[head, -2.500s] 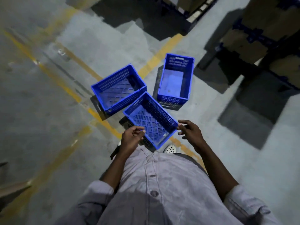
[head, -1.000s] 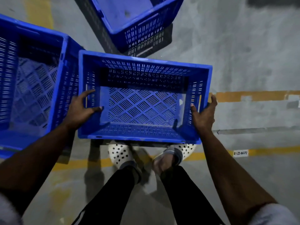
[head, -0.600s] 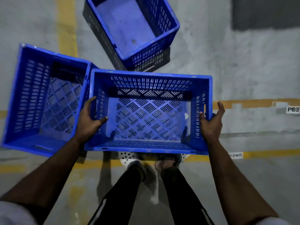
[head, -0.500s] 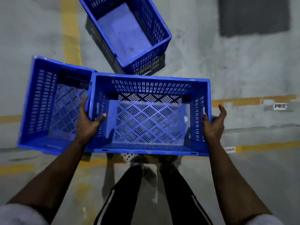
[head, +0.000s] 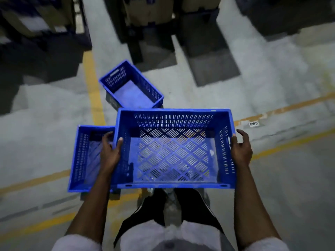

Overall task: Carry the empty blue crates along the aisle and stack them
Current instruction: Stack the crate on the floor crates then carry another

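Concrete floor (head: 36, 127) with yellow lines (head: 94, 87) and three blue crates: left crate (head: 81, 156) on it, partly hidden by the left hand (head: 110, 153), which grips one end of the held crate (head: 174, 151), far crate (head: 130, 87) beyond, right hand (head: 241, 149) clasping the other end; shelving (head: 45, 24) behind is blurred and dark.

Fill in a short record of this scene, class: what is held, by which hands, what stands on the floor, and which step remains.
Held: empty blue crate, lifted in front of the person
Left hand: grips its left end, thumb over the rim
Right hand: holds its right end
On floor: left crate beside the left hand; far crate ahead, apart from it
Floor marks: yellow line, white label
Held crate stacked: not yet
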The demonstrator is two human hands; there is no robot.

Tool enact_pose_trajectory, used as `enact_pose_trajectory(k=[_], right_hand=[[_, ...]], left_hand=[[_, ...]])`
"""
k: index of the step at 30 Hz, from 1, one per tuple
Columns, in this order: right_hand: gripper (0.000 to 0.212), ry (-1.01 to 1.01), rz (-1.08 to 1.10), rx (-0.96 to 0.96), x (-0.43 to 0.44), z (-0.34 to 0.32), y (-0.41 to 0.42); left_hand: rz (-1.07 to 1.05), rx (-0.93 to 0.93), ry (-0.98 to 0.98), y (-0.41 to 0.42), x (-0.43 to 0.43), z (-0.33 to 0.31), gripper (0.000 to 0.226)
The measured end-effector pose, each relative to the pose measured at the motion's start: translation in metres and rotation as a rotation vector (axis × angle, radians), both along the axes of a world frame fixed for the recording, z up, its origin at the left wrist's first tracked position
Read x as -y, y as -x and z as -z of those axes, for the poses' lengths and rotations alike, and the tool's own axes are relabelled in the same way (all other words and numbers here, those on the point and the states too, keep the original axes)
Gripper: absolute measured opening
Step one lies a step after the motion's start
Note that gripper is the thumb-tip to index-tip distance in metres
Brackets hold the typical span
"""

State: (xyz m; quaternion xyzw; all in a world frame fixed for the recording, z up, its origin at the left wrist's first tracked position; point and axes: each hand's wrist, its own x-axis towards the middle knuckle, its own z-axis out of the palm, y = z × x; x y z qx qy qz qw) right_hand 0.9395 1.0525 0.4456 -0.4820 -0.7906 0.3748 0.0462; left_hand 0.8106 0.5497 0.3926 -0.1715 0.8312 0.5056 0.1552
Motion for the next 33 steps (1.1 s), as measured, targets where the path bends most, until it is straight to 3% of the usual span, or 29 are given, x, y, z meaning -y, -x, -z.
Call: enact_pose_trajectory(k=[3,6,9,11,15,18,22,28,33], right_hand=[[0.037,-0.074,-0.003,-0.052,-0.001,-0.048,-0.018],[0.041,-0.161,0.054,-0.109,-0.007,-0.084,-0.028],[0.043,-0.185,0.104,-0.160,-0.016,-0.110,-0.033],[0.044,-0.162,0.150,-0.178,-0.026,-0.120,-0.036],[0.047,-0.079,0.281,-0.202,-0.054,-0.126,-0.050],[0.035,-0.006,0.371,-0.217,-0.091,-0.107,-0.072],[0.048,0.017,0.404,-0.194,-0.118,-0.124,-0.092],[0.047,-0.007,0.434,-0.149,-0.172,-0.159,-0.118],[0.051,-0.059,0.518,-0.134,-0.223,-0.154,-0.142]], left_hand=[[0.169,-0.175,0.036,-0.004,-0.018,-0.050,0.052],[0.180,-0.244,0.067,0.005,-0.035,-0.077,0.061],[0.169,-0.284,0.041,0.012,-0.057,-0.099,0.054],[0.170,-0.293,0.061,0.019,-0.071,-0.107,0.050],[0.207,-0.287,0.094,0.038,-0.106,-0.119,0.065],[0.265,-0.273,0.081,0.061,-0.138,-0.120,0.070],[0.372,-0.241,0.044,0.106,-0.181,-0.090,0.068],[0.454,-0.215,0.028,0.104,-0.289,-0.134,0.042],[0.550,-0.278,0.035,0.115,-0.367,-0.133,0.049]])
